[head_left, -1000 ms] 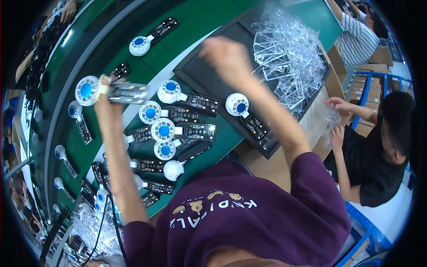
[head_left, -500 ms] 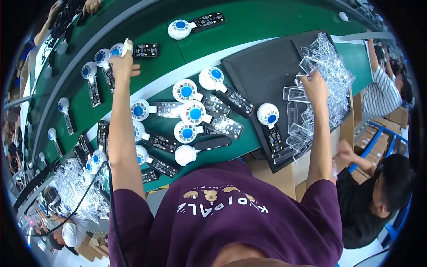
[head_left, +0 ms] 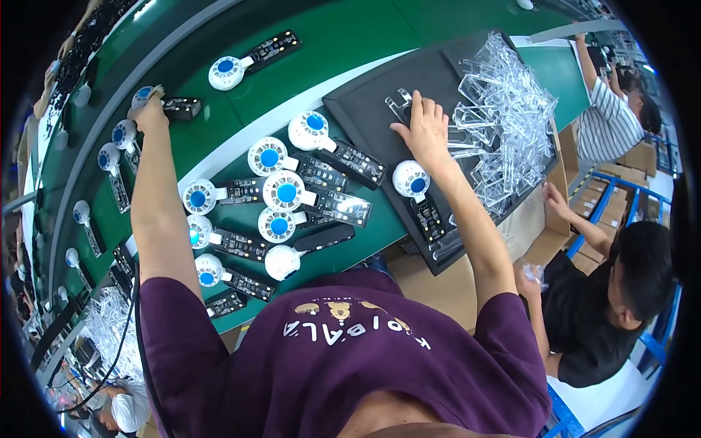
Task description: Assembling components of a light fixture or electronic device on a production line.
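Holding the left hand out at the far left, covering the neck of a white-headed unit with a blue disc, over beyond the pale strip along the green desk! Hiding most of the fingers there, so not managing to tell whether gripping or just touching. Spotting another unit to the right of that one. Over right: spreading the fingers of the right hand wide over the black tray, putting thumb and index finger just beside a clear plastic piece. Seeing a glittering pile of clear pieces to the right of the hand, and finding a single unit lying near the right wrist. Looking between the arms: spotting a cluster of units crowding the desk. Catching a co-worker in black at the right.
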`<state>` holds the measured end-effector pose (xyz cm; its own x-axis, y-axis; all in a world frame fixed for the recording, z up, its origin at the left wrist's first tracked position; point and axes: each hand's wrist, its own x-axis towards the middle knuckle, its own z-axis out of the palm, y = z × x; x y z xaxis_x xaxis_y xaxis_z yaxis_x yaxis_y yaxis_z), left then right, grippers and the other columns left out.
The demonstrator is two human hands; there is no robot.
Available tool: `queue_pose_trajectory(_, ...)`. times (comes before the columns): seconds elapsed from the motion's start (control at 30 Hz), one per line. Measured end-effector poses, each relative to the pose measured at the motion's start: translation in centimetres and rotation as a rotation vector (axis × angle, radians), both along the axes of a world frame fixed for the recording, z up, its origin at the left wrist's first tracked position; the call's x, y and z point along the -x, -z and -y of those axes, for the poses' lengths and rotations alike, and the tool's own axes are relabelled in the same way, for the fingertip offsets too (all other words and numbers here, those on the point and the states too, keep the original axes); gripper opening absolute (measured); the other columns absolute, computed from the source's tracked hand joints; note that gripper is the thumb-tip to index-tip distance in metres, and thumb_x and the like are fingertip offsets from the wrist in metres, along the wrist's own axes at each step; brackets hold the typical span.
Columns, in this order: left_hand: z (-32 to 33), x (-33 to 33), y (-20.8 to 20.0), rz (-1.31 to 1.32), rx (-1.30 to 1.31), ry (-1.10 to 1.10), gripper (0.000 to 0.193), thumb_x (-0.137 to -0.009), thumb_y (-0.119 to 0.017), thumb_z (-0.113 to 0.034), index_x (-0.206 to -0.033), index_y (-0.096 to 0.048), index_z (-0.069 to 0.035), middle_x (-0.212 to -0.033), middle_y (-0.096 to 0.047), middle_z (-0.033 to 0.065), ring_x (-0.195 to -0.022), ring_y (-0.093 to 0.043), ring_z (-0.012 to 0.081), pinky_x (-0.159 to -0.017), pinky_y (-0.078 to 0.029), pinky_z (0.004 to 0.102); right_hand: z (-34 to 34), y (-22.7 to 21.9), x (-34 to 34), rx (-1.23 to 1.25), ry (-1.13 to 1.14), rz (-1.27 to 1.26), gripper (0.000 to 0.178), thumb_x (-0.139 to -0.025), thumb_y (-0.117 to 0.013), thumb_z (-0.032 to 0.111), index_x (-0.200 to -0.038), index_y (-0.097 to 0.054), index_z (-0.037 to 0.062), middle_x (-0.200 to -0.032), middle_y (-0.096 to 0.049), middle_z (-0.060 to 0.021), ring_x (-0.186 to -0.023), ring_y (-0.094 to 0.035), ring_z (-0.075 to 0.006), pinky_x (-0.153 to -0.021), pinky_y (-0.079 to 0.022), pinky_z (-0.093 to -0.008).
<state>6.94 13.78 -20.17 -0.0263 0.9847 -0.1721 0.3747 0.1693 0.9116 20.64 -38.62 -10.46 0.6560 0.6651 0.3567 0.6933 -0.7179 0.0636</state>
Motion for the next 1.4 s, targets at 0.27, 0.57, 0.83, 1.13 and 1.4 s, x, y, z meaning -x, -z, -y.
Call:
queue_pose_trajectory(0.27,8.0,0.5,-7.7,0.701,-0.140,0.351,0.063,-0.067,-0.071,0.002,-0.119,-0.036,-0.004,-0.100,-0.057,0.0103,-0.083,-0.060,0.0197,-0.070,-0.052,0.0310,-2.7,-4.0,1.1,-0.301,-0.089,-0.446,0.055,-0.076,-0.067,0.016,-0.124,-0.045,0.0008,-0.095,-0.054,-0.0156,-0.082,-0.054,-0.0287,-0.070,-0.046,-0.0353)
queue_pose_trajectory(0.57,24.3,0.1,-17.7,1.214,0.278,0.442,0.061,-0.079,-0.066,-0.015,-0.127,-0.030,-0.007,-0.104,-0.052,0.0121,-0.084,-0.058,0.0205,-0.070,-0.051,0.0335,-15.2,-9.5,10.4,-0.531,-0.321,-0.363,0.050,-0.075,-0.069,0.021,-0.119,-0.052,0.0038,-0.102,-0.052,-0.0142,-0.092,-0.052,-0.0286,-0.073,-0.046,-0.0363)
queue_pose_trajectory(0.83,26.5,2.2,-18.5,1.211,0.159,0.376,0.058,-0.082,-0.065,-0.020,-0.126,-0.031,-0.003,-0.103,-0.053,0.0113,-0.083,-0.058,0.0204,-0.071,-0.050,0.0304,-15.3,-8.5,13.3,-0.510,-0.289,-0.352,0.054,-0.077,-0.067,0.023,-0.124,-0.048,0.0051,-0.109,-0.052,-0.0165,-0.093,-0.054,-0.0293,-0.072,-0.047,-0.0384)
queue_pose_trajectory(1.13,26.0,2.7,-15.5,1.123,0.698,0.618,0.036,-0.082,-0.066,-0.023,-0.107,-0.052,-0.003,-0.095,-0.059,0.0108,-0.092,-0.060,0.0221,-0.080,-0.050,0.0342,-14.8,-9.1,13.6,-0.301,-0.312,-0.261,0.059,-0.076,-0.067,0.020,-0.127,-0.042,0.0036,-0.101,-0.058,-0.0174,-0.079,-0.061,-0.0312,-0.065,-0.051,-0.0367)
queue_pose_trajectory(1.4,27.2,2.6,-16.6,1.107,0.402,0.635,0.033,-0.080,-0.067,-0.010,-0.108,-0.054,0.000,-0.099,-0.062,0.0113,-0.094,-0.059,0.0195,-0.080,-0.050,0.0320,-14.7,-8.5,14.0,-0.526,-0.324,-0.258,0.059,-0.075,-0.067,0.017,-0.127,-0.043,0.0042,-0.110,-0.055,-0.0199,-0.083,-0.060,-0.0335,-0.073,-0.050,-0.0367)
